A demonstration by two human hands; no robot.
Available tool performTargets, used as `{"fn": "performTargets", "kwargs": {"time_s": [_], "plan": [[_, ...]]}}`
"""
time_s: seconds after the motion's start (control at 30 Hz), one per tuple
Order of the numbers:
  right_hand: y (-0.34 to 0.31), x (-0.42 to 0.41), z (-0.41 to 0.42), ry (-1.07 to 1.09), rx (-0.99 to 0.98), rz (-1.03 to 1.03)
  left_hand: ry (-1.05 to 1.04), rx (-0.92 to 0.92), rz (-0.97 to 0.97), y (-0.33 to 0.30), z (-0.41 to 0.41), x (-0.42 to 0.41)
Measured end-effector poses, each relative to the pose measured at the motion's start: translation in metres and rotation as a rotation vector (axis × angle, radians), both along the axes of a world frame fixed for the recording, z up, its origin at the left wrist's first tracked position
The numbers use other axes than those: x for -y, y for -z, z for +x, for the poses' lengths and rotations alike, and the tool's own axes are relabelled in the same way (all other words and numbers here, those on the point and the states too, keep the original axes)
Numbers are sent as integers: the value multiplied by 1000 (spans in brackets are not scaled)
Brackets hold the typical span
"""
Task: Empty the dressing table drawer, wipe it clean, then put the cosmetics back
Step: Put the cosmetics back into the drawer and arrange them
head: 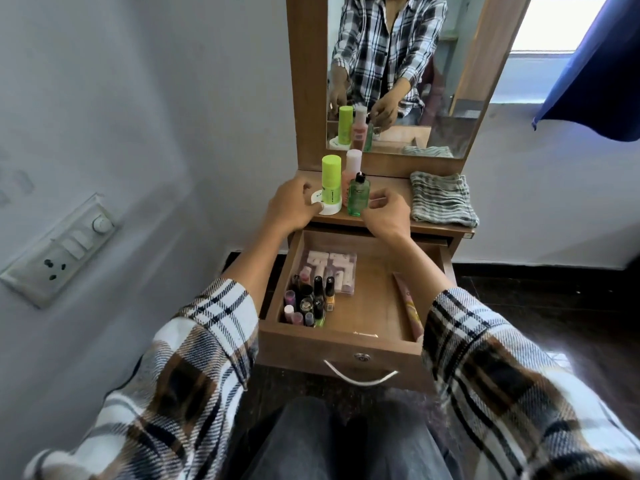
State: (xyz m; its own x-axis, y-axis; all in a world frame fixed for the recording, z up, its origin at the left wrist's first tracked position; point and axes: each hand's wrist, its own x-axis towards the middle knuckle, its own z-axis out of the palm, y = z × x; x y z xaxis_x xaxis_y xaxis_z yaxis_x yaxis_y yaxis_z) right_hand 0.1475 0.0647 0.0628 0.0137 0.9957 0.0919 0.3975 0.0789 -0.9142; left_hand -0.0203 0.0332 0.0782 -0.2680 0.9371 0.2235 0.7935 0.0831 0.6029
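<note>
While the wooden drawer (346, 344) stands pulled out below the brown wooden worktop (391, 188), your left hand (289, 206) grips the flat white round jar (327, 204) on that worktop, and your right hand (386, 216), fingers curled, hovers beside the clear green bottle with a black cap (358, 197); you cannot tell whether it pinches anything. A folded striped grey cloth (443, 199) lies at the right. Small nail polish bottles (311, 299) cluster in the drawer's left part. A mirror (415, 64) rises behind; a white wall switchboard (59, 251) sits left.

bare drawer floor (370, 306) beside nail polishes (311, 303)
</note>
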Motion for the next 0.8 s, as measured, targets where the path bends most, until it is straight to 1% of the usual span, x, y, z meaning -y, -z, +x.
{"fn": "performTargets", "kwargs": {"time_s": [0.13, 0.23, 0.33, 0.43, 0.53, 0.67, 0.8], "plan": [[4, -27, -9, 16, 14, 48, -47, 161, 26, 20, -5, -23], [10, -42, -13, 16, -7, 84, -10, 225, 1, 35, -11, -38], [19, -48, -15, -46, -21, 80, 35, 273, 38, 44, -10, -45], [31, -51, -18, -106, -22, 67, 58, 357, 115, 46, -3, -52], [38, -52, -19, -123, -38, 86, 63, 371, 164, 44, 2, -57], [37, -50, -18, -91, -18, 129, 39, 345, 164, 42, 4, -60], [33, -48, -12, -70, -14, 88, 56, 374, 179, 42, 5, -53]]}}
